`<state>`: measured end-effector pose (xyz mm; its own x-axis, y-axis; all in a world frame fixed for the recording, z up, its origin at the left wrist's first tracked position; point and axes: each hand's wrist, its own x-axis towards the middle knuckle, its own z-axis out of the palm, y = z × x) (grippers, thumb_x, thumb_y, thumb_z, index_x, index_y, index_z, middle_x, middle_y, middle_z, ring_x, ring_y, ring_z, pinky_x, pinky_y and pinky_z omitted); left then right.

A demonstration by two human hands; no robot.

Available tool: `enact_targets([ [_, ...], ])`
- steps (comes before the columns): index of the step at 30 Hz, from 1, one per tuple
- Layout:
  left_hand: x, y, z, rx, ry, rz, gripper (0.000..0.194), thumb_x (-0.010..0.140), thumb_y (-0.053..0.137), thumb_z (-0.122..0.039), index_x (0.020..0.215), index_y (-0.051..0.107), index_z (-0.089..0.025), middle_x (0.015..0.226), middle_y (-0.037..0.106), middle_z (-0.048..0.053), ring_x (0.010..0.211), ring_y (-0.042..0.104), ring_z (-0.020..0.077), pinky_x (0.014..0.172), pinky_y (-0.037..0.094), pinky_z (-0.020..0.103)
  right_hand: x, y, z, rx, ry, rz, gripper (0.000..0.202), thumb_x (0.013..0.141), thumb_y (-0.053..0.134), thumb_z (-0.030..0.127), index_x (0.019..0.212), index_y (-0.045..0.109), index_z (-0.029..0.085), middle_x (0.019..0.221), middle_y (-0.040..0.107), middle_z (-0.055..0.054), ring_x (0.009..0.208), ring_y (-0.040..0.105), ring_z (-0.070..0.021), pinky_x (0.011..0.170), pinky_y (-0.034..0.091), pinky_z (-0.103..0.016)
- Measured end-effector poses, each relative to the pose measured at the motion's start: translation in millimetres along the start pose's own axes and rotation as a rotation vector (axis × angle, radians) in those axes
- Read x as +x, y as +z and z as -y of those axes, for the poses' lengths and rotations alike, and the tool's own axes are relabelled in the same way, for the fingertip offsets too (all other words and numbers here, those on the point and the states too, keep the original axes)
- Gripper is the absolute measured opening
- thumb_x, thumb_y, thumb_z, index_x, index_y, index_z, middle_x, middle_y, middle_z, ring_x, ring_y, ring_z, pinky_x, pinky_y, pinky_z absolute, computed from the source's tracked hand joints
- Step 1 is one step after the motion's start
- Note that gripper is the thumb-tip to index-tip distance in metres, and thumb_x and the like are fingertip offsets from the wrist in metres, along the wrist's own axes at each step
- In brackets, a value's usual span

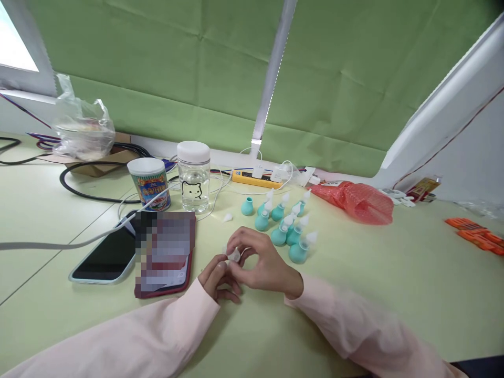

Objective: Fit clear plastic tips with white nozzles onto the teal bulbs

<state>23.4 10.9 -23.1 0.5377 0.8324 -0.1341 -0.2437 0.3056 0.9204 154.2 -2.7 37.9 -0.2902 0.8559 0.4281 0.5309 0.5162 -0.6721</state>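
Note:
Both hands meet over the near middle of the table around a small whitish translucent piece [234, 255]. My right hand [258, 260] pinches it from the right and above, thumb and fingers curled. From the left, the fingers of my left hand [218, 275] are closed against the same piece. Its exact shape is mostly hidden by the fingers. Just beyond the hands stand several teal rubber bulbs [298, 253] with clear pointed nozzles. One teal bulb [247, 206] at the back left has an open top and no nozzle. A loose white nozzle tip [228, 217] lies to its left.
Two phones [104, 257] lie at left, one with a lit screen [165, 257]. Behind them stand a paper cup [149, 184] and a lidded water bottle [194, 178]. A yellow power strip [255, 179], red bubble wrap [354, 202] and orange items [476, 236] sit farther out. A cable crosses left.

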Motion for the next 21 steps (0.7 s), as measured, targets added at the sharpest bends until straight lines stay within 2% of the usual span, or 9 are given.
enact_targets([
  [5,-4,4.5,-1,-0.057,-0.02,0.014,0.045,0.069,0.051,-0.058,0.081,0.047,-0.016,0.052,0.057,-0.001,0.043,0.054,0.0135,0.037,0.046,0.025,-10,0,-9,0.312,0.036,0.01,0.01,0.062,0.052,0.009,0.068,0.049,0.017,0.079,0.047,-0.001,0.061,0.047,-0.0072,0.047,0.043,-0.017],
  [9,-7,7.8,-1,0.009,0.032,-0.001,0.041,0.073,0.048,-0.058,0.073,0.044,-0.017,0.047,0.053,-0.003,0.035,0.045,0.0092,0.03,0.036,0.017,-9,3,-13,0.504,0.063,0.023,0.012,0.06,0.057,0.011,0.064,0.047,0.016,0.078,0.044,0.0,0.055,0.047,-0.0059,0.045,0.043,-0.018],
  [11,-13,8.6,0,0.095,0.112,-0.04,0.039,0.077,0.043,-0.056,0.069,0.041,-0.018,0.048,0.05,-0.004,0.033,0.036,0.0058,0.03,0.027,0.015,-6,2,-17,0.671,0.131,0.092,0.012,0.065,0.058,0.021,0.07,0.048,0.017,0.08,0.047,-0.001,0.05,0.051,-0.0061,0.043,0.044,-0.02],
  [13,-22,9.1,2,0.251,0.265,-0.048,0.035,0.079,0.041,-0.052,0.067,0.04,-0.018,0.045,0.043,-0.006,0.034,0.029,0.0051,0.033,0.021,0.016,-2,1,-21,0.79,0.225,0.162,0.019,0.072,0.053,0.033,0.082,0.049,0.018,0.08,0.051,-0.001,0.044,0.052,-0.0067,0.039,0.043,-0.021],
  [15,-32,9.6,2,0.489,0.461,0.011,0.029,0.078,0.046,-0.044,0.065,0.043,-0.018,0.043,0.035,-0.007,0.037,0.029,0.0067,0.037,0.021,0.019,3,4,-24,0.713,0.307,0.203,0.024,0.076,0.05,0.038,0.089,0.051,0.018,0.076,0.053,0.0,0.041,0.05,-0.0061,0.038,0.039,-0.02],
  [17,-39,10.6,1,0.679,0.589,0.087,0.021,0.074,0.051,-0.034,0.061,0.045,-0.018,0.045,0.034,-0.006,0.038,0.028,0.007,0.04,0.02,0.02,8,12,-26,0.449,0.307,0.242,0.025,0.073,0.055,0.036,0.088,0.057,0.016,0.073,0.053,0.0,0.042,0.047,-0.0049,0.041,0.037,-0.019],
  [19,-43,11.7,-2,0.774,0.667,0.123,0.018,0.071,0.052,-0.028,0.058,0.045,-0.018,0.046,0.035,-0.005,0.04,0.03,0.0076,0.041,0.022,0.021,12,24,-26,0.126,0.206,0.277,0.024,0.069,0.061,0.032,0.087,0.062,0.016,0.074,0.054,0.0,0.05,0.047,-0.0057,0.05,0.039,-0.02],
  [21,-43,12.1,-4,0.792,0.684,0.125,0.019,0.07,0.051,-0.027,0.055,0.044,-0.018,0.046,0.035,-0.005,0.04,0.031,0.0082,0.041,0.022,0.022,15,36,-27,-0.127,0.075,0.305,0.023,0.069,0.061,0.028,0.088,0.065,0.018,0.073,0.056,0.0,0.058,0.049,-0.0083,0.059,0.04,-0.022],
])
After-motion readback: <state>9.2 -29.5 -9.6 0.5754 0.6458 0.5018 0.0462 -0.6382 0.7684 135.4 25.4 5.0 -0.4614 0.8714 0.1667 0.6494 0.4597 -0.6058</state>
